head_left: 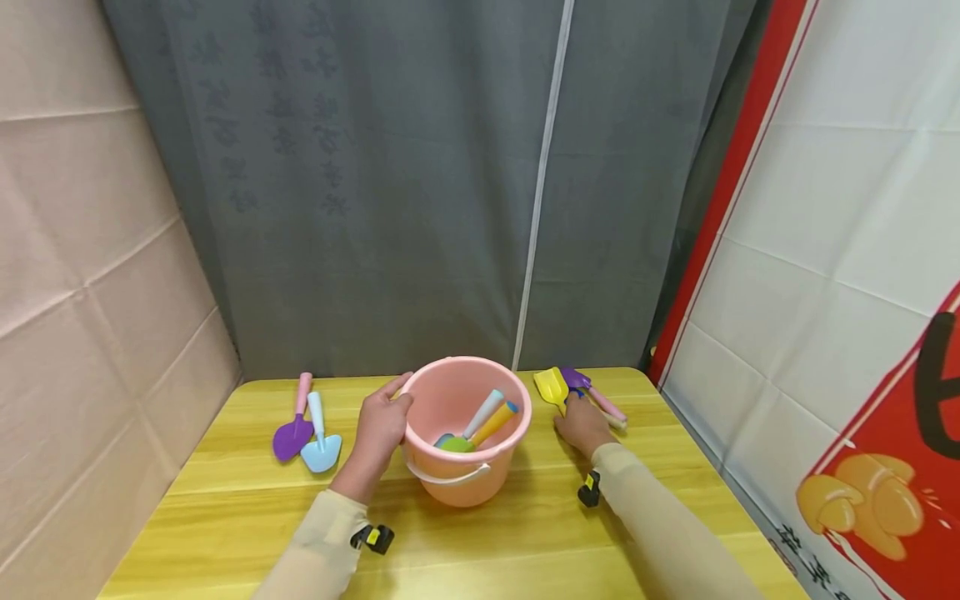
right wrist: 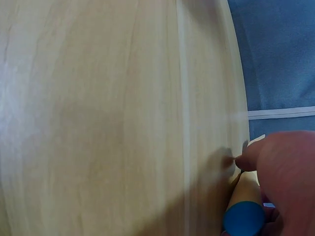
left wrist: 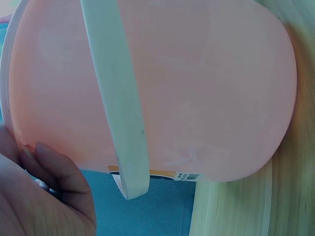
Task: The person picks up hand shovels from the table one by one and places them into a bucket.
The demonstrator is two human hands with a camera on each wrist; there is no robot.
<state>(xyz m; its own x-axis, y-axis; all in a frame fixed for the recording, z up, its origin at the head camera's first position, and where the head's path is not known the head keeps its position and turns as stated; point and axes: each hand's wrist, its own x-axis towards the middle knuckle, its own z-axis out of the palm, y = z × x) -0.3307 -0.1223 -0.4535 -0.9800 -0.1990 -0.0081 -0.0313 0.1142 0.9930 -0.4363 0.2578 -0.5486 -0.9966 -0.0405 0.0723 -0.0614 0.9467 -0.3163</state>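
Note:
A pink bucket (head_left: pixel 463 483) stands on the table, its white handle (head_left: pixel 450 479) hanging down the near side. My left hand (head_left: pixel 382 421) grips the bucket's left rim. Inside lie toy tools, among them one with a light blue handle (head_left: pixel 484 413) and one with a yellow handle (head_left: pixel 495 425). To the right, my right hand (head_left: pixel 585 423) holds the handle of a yellow toy shovel (head_left: pixel 551 386). The right wrist view has the yellow handle's blue end (right wrist: pixel 244 219) beside the fingers. A purple shovel (head_left: pixel 576 378) with a pink handle lies right behind that hand.
At the table's left lie a purple shovel (head_left: pixel 292 437) with a pink handle and a light blue shovel (head_left: pixel 321 452). A grey curtain (head_left: pixel 390 208) hangs along the wooden table's (head_left: pixel 480 558) back edge. Fabric walls stand on both sides.

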